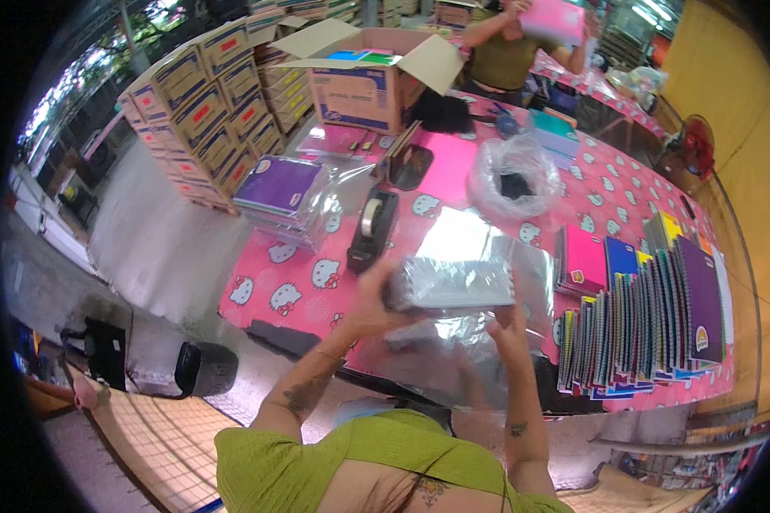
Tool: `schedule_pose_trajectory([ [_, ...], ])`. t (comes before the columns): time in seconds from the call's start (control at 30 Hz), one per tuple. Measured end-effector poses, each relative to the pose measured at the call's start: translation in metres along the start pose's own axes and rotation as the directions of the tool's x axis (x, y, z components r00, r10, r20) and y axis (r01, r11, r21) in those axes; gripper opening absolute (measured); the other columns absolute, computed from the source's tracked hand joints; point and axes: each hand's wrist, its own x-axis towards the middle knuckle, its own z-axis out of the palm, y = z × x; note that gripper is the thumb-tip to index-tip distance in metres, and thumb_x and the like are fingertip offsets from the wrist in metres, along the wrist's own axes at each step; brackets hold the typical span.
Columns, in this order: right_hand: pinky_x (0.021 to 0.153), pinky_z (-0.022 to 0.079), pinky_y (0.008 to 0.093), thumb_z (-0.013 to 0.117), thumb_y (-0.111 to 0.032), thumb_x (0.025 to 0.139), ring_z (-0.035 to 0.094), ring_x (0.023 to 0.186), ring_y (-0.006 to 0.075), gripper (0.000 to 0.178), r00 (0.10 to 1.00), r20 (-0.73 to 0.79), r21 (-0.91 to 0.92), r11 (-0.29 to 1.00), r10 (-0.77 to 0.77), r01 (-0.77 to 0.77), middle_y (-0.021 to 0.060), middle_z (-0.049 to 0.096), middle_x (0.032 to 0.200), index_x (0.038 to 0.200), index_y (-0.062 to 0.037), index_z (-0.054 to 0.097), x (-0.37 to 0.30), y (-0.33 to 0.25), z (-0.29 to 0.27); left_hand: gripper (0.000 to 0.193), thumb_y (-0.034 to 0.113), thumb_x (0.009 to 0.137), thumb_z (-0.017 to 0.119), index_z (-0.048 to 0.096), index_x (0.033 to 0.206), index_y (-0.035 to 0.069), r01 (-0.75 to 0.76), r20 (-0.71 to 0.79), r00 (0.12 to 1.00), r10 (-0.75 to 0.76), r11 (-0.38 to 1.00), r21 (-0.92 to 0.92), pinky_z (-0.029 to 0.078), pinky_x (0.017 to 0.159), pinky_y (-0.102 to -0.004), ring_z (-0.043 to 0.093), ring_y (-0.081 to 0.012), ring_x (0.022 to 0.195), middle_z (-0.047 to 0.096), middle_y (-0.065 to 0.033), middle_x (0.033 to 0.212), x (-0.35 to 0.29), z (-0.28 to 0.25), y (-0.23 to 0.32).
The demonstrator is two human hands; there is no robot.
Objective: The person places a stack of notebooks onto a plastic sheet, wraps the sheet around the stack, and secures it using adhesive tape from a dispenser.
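Note:
Above the near middle of the table I hold a bundle in shiny clear plastic (458, 282), seemingly a stack of spiral notebooks seen edge-on. My left hand (375, 303) grips its left end, and my right hand (509, 323) closes on its right end. Glare hides most of what the wrap covers. Loose clear plastic sheets (436, 363) lie beneath the bundle. Beyond my left hand stands a black tape dispenser (375, 227) with a roll of tape. Rows of spiral notebooks (650, 316) with coloured covers stand to the right of my right hand.
Wrapped purple notebooks (278, 192) are stacked at the table's left edge. An open carton (359, 94) stands at the back, a plastic bag (513, 175) nearer. Stacked cartons (205, 111) rise at left. Across the table, a person (500, 60) lifts a pink sheet-like thing.

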Motion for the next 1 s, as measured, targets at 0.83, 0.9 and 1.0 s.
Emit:
schedule_pose_trajectory([
  [0.83, 0.095, 0.046, 0.03, 0.059, -0.003, 0.094, 0.061, 0.104, 0.0167, 0.024, 0.955, -0.281, -0.136, 0.981, 0.099, -0.142, 0.0078, 0.064, 0.111, 0.118, 0.0002, 0.061, -0.115, -0.02, -0.027, 0.089, 0.04, 0.074, 0.082, 0.045, 0.133, -0.016, 0.311, -0.808, 0.227, -0.544, 0.826, -0.469, 0.047, 0.096, -0.0383, 0.056, -0.0269, 0.114, 0.055, -0.0221, 0.13, 0.082, -0.28, -0.192],
  [0.9, 0.096, 0.046, 0.0302, 0.06, -0.002, 0.092, 0.062, 0.104, 0.0185, 0.025, 0.972, -0.217, -0.145, 0.982, 0.089, -0.122, 0.0087, 0.064, 0.112, 0.117, 0.0003, 0.061, -0.122, -0.048, -0.027, 0.092, 0.044, 0.074, 0.082, 0.044, 0.134, -0.015, 0.405, -0.88, 0.182, -0.439, 0.849, -0.34, 0.044, 0.1, -0.0395, 0.054, -0.028, 0.116, 0.055, -0.0232, 0.129, 0.079, -0.276, -0.176],
  [1.0, 0.093, 0.047, 0.0328, 0.066, -0.005, 0.085, 0.063, 0.101, 0.0231, 0.03, 0.998, 0.059, -0.462, 0.885, -0.033, 0.057, 0.011, 0.066, 0.108, 0.115, -0.0001, 0.063, -0.146, -0.123, -0.055, 0.087, 0.048, 0.076, 0.08, 0.047, 0.133, -0.011, 0.64, -0.999, 0.008, -0.037, 0.768, -0.024, 0.04, 0.102, -0.0404, 0.054, -0.0299, 0.114, 0.059, -0.0222, 0.121, 0.069, -0.258, -0.143],
])
